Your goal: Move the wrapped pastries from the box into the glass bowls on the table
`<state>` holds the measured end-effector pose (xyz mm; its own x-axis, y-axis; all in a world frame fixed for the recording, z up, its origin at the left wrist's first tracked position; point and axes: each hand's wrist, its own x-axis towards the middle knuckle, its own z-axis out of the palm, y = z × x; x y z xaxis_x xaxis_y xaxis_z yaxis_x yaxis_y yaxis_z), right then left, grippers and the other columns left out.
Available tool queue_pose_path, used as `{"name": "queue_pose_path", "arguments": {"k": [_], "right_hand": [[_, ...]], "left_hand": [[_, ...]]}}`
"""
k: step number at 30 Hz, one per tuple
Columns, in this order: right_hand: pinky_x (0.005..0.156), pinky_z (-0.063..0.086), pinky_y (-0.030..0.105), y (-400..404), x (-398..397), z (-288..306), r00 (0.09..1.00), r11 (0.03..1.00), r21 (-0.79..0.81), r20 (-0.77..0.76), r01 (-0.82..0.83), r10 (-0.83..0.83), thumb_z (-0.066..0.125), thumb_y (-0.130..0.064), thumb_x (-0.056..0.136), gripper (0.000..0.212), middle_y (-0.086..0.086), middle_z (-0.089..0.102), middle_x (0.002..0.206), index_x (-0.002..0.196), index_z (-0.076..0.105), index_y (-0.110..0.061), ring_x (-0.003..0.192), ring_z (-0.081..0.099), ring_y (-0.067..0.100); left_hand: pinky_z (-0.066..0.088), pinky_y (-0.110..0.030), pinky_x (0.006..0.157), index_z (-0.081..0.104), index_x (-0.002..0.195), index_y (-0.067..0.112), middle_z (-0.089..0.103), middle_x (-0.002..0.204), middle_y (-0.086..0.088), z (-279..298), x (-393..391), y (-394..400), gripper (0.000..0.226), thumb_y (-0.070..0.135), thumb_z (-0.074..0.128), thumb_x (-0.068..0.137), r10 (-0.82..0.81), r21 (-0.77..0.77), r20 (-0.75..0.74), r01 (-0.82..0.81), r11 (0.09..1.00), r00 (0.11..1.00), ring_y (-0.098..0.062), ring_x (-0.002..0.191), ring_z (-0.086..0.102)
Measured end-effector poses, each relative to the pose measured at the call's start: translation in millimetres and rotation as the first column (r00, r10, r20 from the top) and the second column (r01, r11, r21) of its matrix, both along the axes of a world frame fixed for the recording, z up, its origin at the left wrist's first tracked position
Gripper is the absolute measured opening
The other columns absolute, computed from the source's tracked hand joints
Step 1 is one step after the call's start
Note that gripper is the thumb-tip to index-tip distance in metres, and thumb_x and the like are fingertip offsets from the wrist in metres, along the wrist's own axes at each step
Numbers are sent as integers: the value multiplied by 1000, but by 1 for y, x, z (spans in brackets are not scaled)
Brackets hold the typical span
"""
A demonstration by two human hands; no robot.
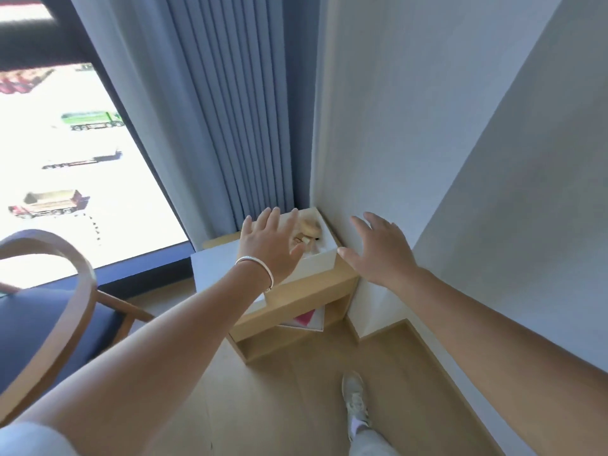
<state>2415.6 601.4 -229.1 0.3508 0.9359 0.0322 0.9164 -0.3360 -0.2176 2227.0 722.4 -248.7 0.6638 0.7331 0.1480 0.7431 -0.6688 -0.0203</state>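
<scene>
- Left hand [268, 245], fingers spread and empty, hovers over the white box [320, 261].
- Right hand [378, 251], equally splayed and holding nothing, hangs just right of the box.
- Wrapped pastries [309, 230] lie inside the box.
- The box sits atop a wooden side table [306, 292].

Both hands out, fingers spread, nothing held. Left hand [268, 246], bracelet [260, 269] on wrist, hovers over the open white box [320, 263], partly covering it. Right hand [378, 250] just right of box, by the wall. Pastries [309, 230] inside box. Box sits on wooden side shelf [296, 311] in the corner; curtain [230, 126] behind box.
</scene>
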Motion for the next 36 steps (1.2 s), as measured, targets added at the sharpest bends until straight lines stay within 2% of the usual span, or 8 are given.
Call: {"name": "queue_pose_path", "arguments": {"k": [4, 9, 16, 20, 26, 36], "right_hand": [[115, 21, 45, 56, 19, -9, 990, 990, 24, 13, -138, 138, 49, -55, 91, 69, 12, 31, 155, 149, 31, -21, 142, 27, 28], [117, 20, 46, 120, 60, -16, 966, 967, 2, -42, -255, 255, 49, -54, 91, 71, 11, 28, 157, 150, 29, -22, 144, 25, 27], [118, 20, 45, 183, 94, -29, 922, 926, -30, -112, -376, 370, 50, -53, 92, 70, 10, 26, 158, 151, 28, -23, 144, 23, 27], [117, 22, 48, 206, 98, -46, 912, 913, -81, -133, -400, 388, 51, -53, 91, 70, 10, 26, 158, 151, 28, -23, 143, 24, 29], [118, 20, 46, 235, 89, -83, 902, 892, -158, -162, -424, 400, 47, -54, 93, 68, 4, 26, 158, 151, 28, -23, 145, 21, 22], [117, 21, 44, 285, 80, -134, 942, 888, -318, -164, -331, 292, 49, -54, 92, 72, 7, 24, 158, 152, 24, -23, 145, 21, 25]], "left_hand": [[15, -52, 115, 9, 150, 27, 23, 156, -6, -5, 10, 34, 66, 58, 27, 94, 114, -1, -19, -114, 993, 993, -26, 143, 15], [10, -50, 116, 6, 151, 26, 20, 156, -7, -5, 41, 71, 68, 58, 28, 95, 230, -31, -43, -231, 972, 972, -26, 144, 10], [12, -50, 116, 7, 151, 26, 21, 156, -6, -9, 74, 105, 67, 57, 28, 95, 346, -72, -77, -352, 933, 935, -26, 144, 11], [12, -49, 115, 10, 150, 26, 25, 155, -7, -25, 77, 118, 65, 57, 26, 95, 387, -107, -78, -393, 913, 919, -25, 143, 15], [9, -49, 117, 4, 151, 28, 18, 158, -7, -63, 69, 148, 67, 57, 26, 95, 401, -199, -120, -418, 886, 908, -25, 145, 10], [8, -48, 117, -2, 151, 29, 14, 159, -6, -142, 65, 219, 68, 56, 25, 94, 322, -369, -141, -352, 860, 936, -23, 146, 6]]}}
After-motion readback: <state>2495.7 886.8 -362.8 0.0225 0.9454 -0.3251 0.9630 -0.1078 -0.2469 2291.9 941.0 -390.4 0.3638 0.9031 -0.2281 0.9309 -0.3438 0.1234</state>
